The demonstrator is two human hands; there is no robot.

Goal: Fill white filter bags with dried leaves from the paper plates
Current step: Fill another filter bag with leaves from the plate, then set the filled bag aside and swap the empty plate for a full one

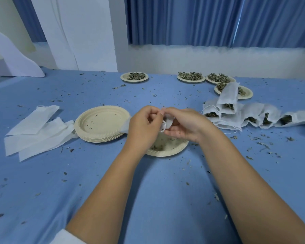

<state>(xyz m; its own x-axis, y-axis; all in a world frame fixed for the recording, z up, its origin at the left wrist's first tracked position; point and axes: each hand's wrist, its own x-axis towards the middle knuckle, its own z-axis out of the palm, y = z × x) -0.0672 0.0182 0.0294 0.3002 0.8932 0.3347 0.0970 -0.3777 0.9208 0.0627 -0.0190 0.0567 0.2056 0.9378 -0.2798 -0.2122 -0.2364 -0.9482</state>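
Filter bag (169,122) between left hand (144,128), right hand (185,125)

Plates w/ leaves (191,77): 4, far side of table (157,182). Near-empty plate (167,149): 1. Plate stack (102,123): 1, no. in it unclear. Flat empty bags (35,136): approx 3. Filled bags (227,97): approx 6, overlapping. Held bag (168,122): 1. Hands: 2, left hand (144,125) + right hand (183,124).

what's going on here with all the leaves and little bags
A person holds a white filter bag with both hands, left hand and right hand pinching it above a nearly empty paper plate. Filled bags are piled to the right, flat empty bags lie at the left beside a stack of empty plates, and four plates of dried leaves sit at the back.
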